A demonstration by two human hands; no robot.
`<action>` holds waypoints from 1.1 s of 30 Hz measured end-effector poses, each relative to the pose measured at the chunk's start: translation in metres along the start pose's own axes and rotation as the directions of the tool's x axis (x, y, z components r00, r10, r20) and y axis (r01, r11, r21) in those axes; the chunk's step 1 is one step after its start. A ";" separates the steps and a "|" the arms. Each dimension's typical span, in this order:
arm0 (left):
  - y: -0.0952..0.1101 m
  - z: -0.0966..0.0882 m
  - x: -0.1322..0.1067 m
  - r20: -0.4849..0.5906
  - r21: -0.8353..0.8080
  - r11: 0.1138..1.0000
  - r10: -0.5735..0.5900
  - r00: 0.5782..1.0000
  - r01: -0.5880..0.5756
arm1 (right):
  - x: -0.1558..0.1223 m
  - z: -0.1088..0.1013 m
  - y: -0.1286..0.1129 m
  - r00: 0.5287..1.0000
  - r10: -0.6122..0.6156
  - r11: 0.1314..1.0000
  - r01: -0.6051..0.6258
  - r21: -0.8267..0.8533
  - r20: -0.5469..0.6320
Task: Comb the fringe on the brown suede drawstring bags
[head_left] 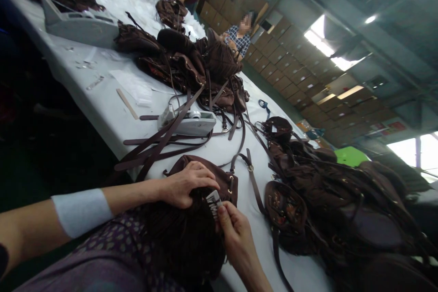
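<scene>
Tag (213,200) in right hand (237,228); long axis slants down-right

Dim in here: glare from ceiling panes (318,36) and far-right window (405,155), white table (106,99) bright, handled dark item (185,242) near-black, left floor (44,146) in shadow.

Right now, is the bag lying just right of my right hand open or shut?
Open: the bag gapes, its patterned lining showing inside.

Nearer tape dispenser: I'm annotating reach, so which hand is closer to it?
Left: the left hand is short of the tape dispenser; the right hand is farther back and rightward.
</scene>
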State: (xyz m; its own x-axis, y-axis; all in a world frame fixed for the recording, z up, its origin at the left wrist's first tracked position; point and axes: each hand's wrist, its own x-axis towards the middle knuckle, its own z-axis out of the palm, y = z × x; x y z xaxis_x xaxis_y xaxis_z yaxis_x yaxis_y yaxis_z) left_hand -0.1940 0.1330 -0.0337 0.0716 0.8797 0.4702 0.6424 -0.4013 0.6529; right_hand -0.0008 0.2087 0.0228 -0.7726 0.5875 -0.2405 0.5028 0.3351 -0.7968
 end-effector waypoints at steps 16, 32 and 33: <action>-0.023 0.018 -0.014 -0.347 -0.317 0.840 -0.535 0.770 0.441 | -0.028 0.007 0.003 0.990 -0.070 0.980 0.091 -0.174 0.122; -0.003 0.061 -0.006 0.107 0.353 0.935 0.004 0.994 -0.042 | -0.033 0.021 0.028 0.994 -0.095 0.993 0.098 -0.068 0.048; -0.005 0.061 -0.004 0.121 0.365 0.928 0.027 0.992 -0.069 | -0.037 0.022 0.031 0.994 -0.106 0.990 0.107 -0.089 0.017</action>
State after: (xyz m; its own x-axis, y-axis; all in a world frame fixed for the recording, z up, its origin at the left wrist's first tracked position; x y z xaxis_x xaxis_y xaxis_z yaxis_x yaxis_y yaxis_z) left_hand -0.1505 0.1472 -0.0752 0.1805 0.8931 0.4120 0.8701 -0.3403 0.3566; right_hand 0.0346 0.1814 -0.0048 -0.8279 0.5363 -0.1640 0.4497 0.4601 -0.7656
